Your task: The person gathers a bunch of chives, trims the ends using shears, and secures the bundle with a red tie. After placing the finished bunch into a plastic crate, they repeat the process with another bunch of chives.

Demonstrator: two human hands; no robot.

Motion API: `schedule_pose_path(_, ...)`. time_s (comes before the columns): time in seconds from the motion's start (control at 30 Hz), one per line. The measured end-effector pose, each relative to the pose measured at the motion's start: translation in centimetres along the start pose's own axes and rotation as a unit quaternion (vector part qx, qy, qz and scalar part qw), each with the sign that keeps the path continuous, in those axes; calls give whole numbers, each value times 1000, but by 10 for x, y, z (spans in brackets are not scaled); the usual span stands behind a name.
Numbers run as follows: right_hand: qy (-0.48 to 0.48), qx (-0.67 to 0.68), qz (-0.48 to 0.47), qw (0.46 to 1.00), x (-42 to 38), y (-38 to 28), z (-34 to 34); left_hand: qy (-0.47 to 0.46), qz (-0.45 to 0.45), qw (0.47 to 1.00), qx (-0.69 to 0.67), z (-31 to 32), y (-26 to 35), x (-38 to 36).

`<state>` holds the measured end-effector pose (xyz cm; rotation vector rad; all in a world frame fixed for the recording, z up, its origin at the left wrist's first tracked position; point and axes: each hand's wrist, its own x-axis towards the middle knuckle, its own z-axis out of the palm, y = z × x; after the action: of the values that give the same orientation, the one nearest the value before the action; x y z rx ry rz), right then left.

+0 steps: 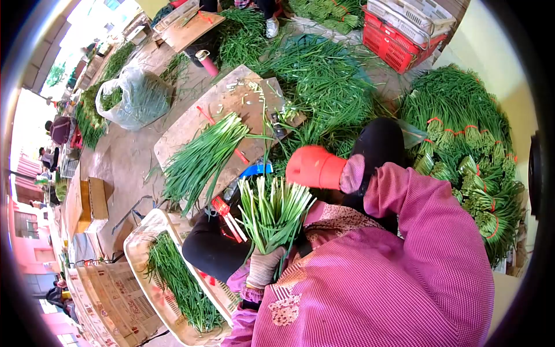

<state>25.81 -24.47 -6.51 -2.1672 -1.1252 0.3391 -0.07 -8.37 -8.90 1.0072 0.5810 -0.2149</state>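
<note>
My left hand [266, 268], in a pale knit glove, is closed round the lower part of a bunch of garlic chives [269, 205], white cut ends upward. To its right, my right hand [312, 166] wears an orange-red glove beside the loose chive pile. Its outline is rounded and its fingers cannot be made out. Another chive bunch [208, 150] lies on a wooden board [185, 130], with a red tie [240, 155] near its pale ends. Red-and-white strips [228, 218] hang beside the held bunch. A dark-handled tool [278, 125] rests on the board.
Loose chives [324, 87] heap behind the board. Tied bunches [462, 139] stack at right, below red and white crates [388, 41]. A cream crate [136, 246] holding chives stands at lower left. Farther back are a plastic bag [139, 98], a pink bottle [207, 62] and another person's shoe [272, 27].
</note>
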Motion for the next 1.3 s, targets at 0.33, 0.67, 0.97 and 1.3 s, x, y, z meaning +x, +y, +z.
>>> schedule_pose_path(0.33, 22, -146, -203, 968, -6, -29, 12, 12, 12, 999, 44, 1, -2, 3)
schedule_pose_path(0.67, 69, -132, -123, 981, 2, -28, 16, -6, -7, 1000, 12, -2, 0, 2)
schedule_pose_path(0.97, -145, -67, 49, 986, 7, -17, 12, -10, -22, 999, -26, 3, 4, -3)
schedule_pose_path(1.3, -58, -106, -151, 981, -3, -12, 22, -25, -28, 999, -34, 3, 3, 1)
